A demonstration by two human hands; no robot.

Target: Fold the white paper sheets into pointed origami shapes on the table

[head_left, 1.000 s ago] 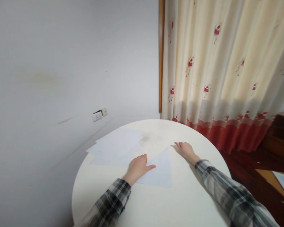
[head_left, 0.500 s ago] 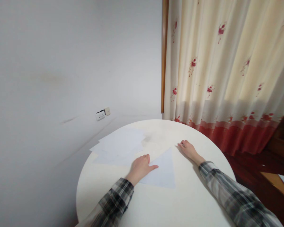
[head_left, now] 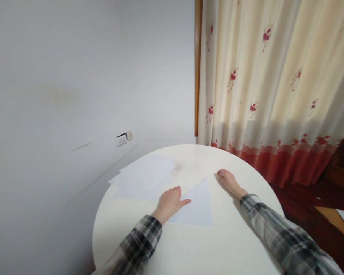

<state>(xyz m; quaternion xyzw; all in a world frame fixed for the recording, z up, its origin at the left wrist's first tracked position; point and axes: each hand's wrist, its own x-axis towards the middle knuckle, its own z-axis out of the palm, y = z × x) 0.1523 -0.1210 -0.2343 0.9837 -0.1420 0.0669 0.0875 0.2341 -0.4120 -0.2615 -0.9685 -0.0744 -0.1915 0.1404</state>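
A white sheet folded into a triangle (head_left: 198,204) lies on the round white table (head_left: 189,248). My left hand (head_left: 170,201) rests flat on the triangle's left edge, fingers stretched out and thumb pointing right. My right hand (head_left: 227,179) lies on the tabletop just right of the triangle's upper tip, its fingers curled inward with nothing visible in them. Both arms wear plaid sleeves.
A loose stack of white paper sheets (head_left: 145,177) lies at the table's far left. A grey wall with a socket (head_left: 122,139) stands behind. A cream curtain with red flowers (head_left: 275,88) hangs at the right, above dark wooden furniture (head_left: 341,172).
My right hand's fingers have curled in from a flat reach beside the triangle's tip. The left hand has stayed on the paper. The view has shifted slightly.
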